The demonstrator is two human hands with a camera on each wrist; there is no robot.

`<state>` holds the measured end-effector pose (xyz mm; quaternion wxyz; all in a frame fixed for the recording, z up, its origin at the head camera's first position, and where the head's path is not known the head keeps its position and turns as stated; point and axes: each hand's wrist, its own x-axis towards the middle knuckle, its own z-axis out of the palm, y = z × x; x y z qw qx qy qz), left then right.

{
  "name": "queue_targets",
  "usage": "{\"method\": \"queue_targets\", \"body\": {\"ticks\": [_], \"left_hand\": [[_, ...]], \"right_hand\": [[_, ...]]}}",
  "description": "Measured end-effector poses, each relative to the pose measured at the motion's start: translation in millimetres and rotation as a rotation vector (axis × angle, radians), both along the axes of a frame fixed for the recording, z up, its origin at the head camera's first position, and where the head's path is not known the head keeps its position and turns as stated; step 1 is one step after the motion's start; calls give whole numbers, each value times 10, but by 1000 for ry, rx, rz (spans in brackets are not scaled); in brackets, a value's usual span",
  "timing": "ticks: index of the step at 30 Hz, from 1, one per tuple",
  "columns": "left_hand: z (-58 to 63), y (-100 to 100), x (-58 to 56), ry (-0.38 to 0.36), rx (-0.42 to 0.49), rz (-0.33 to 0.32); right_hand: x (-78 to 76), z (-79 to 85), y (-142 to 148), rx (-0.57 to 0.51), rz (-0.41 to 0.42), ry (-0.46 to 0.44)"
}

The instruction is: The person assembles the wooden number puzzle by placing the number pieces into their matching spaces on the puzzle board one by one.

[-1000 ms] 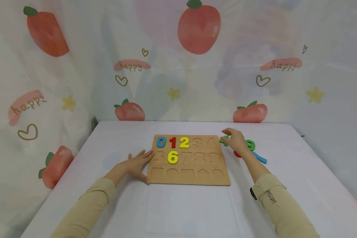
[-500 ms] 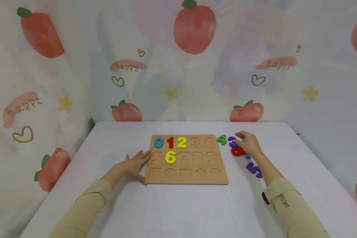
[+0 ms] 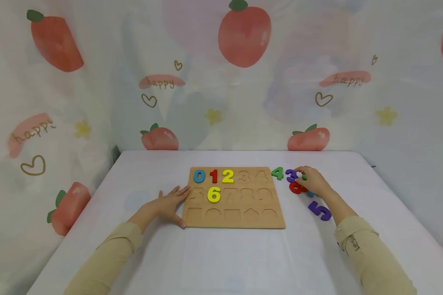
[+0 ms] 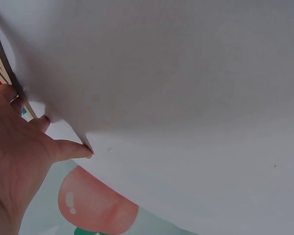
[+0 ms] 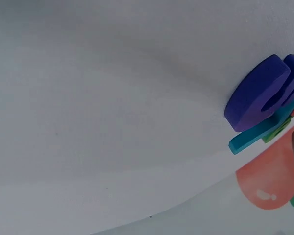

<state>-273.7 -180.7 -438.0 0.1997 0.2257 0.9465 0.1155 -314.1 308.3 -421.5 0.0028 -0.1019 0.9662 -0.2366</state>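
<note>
**Right hand swings over the loose numbers**

Over on the left, your left hand [image 3: 170,205] has its fingers straight and spread, gripping nothing, set against the left edge of the wooden board [image 3: 240,223] with the thumb by its near corner. No move there. Along the board's far row sit the blue 0 [image 3: 196,176], the red 1 [image 3: 214,176] and the yellow 2 [image 3: 228,177]; then come the bare outlines [image 3: 244,176] of 3 and 4. One row nearer, the yellow 6 [image 3: 210,196] stands alone.

Off the board's far right corner, the green 4 [image 3: 278,173] lies on the table [image 3: 229,258], with the purple 3 [image 3: 292,176] just to its right. And here's the change: a second ago your right hand [image 3: 315,180] hung over the green 4; now it has gone right, and both numbers show. Its thumb and forefinger come down beside the purple 3, a bit of a green piece [image 3: 304,177] showing between them. Gripping or merely touching? Can't tell from here. The red 8 [image 3: 299,188] lies just nearer, the blue piece [image 3: 310,194] peeks out below your hand, and the purple 5 [image 3: 319,210], nearest of all, has come into view.

Four numbers on the board, same as before, so this looks like picking over the loose ones, not placing one.
</note>
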Motion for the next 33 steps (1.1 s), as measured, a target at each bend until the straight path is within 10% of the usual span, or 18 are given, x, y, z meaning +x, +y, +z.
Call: {"method": "queue_targets", "body": {"ticks": [33], "left_hand": [[-67, -18, -48, 18, 0, -3]], "right_hand": [[-304, 64, -58, 228, 123, -265]]}}
